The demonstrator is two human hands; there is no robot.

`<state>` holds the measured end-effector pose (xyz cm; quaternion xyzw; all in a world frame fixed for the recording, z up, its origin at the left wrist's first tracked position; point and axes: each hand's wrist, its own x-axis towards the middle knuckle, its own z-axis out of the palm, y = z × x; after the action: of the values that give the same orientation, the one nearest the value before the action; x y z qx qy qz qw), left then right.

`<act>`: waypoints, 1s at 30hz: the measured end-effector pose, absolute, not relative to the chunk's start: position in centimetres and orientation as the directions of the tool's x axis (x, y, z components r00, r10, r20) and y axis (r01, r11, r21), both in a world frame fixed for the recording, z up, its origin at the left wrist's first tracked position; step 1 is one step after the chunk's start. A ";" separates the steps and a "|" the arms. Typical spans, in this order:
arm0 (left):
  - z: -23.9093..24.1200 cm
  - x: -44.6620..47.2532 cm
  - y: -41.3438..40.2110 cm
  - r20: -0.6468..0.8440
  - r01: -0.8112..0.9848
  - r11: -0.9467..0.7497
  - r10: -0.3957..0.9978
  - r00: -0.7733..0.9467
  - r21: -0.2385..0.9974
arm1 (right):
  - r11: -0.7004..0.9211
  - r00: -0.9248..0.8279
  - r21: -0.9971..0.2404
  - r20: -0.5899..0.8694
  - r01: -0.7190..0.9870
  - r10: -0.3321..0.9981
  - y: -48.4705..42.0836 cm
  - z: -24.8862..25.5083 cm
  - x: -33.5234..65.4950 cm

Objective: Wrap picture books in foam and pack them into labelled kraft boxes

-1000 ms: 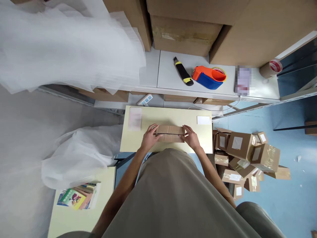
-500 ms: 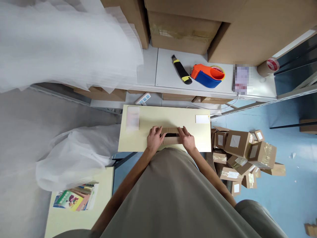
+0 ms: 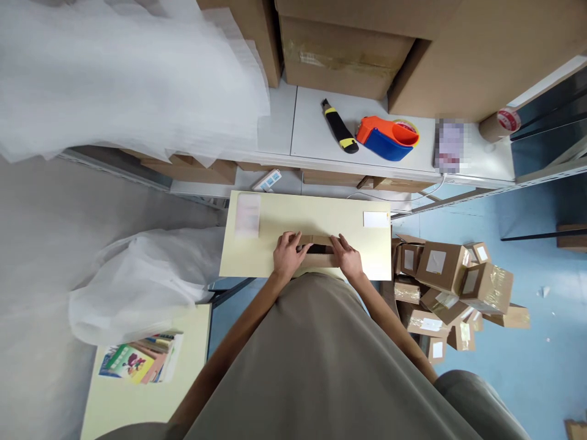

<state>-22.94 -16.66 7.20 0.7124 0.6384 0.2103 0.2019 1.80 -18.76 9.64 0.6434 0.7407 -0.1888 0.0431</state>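
A small brown cardboard box (image 3: pixel 320 261) sits at the near edge of the pale yellow table (image 3: pixel 257 256), close against my body. A dark gap runs between its two top flaps. My left hand (image 3: pixel 287 253) grips the left end of the far flap, fingers bent over the cardboard. At the opposite end, my right hand (image 3: pixel 347 256) pinches the same flap between thumb and fingers. What lies inside the box is too dark to make out. A white label (image 3: pixel 375 219) lies on the table to the right, and a pale printed sheet (image 3: pixel 247 216) to the left.
On the shelf beyond the table are a utility knife (image 3: pixel 340 127), an orange and blue tape dispenser (image 3: pixel 387 138) and a tape roll (image 3: pixel 499 125). Taped cartons (image 3: pixel 440 263) are heaped at the right. White foam sheets (image 3: pixel 128 79) hang at left, above books (image 3: pixel 137 360).
The gap between the box's flaps has become wider, with the far flap bowed up between my hands. Both hands keep their hold in nearly the same spot.
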 end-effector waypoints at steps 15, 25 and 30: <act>6.5 -25.9 -17.9 -0.051 0.736 -0.179 0.959 0.279 0.653 | 0.130 -0.264 -0.558 -0.168 0.820 0.950 -19.2 9.1 4.1; 5.2 -26.8 -16.8 -0.132 0.587 -0.027 0.965 0.226 0.809 | -0.092 -0.101 -0.659 -0.249 0.746 0.963 -18.8 7.6 4.5; 3.1 -26.4 -17.3 -0.189 0.537 0.100 0.976 0.112 0.838 | -0.129 -0.101 -0.678 -0.289 0.723 0.952 -19.3 6.1 4.7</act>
<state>-26.44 -17.33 3.07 0.6172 0.6125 0.2623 0.4184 4.69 -19.31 6.06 0.6526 0.6418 -0.3725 -0.1534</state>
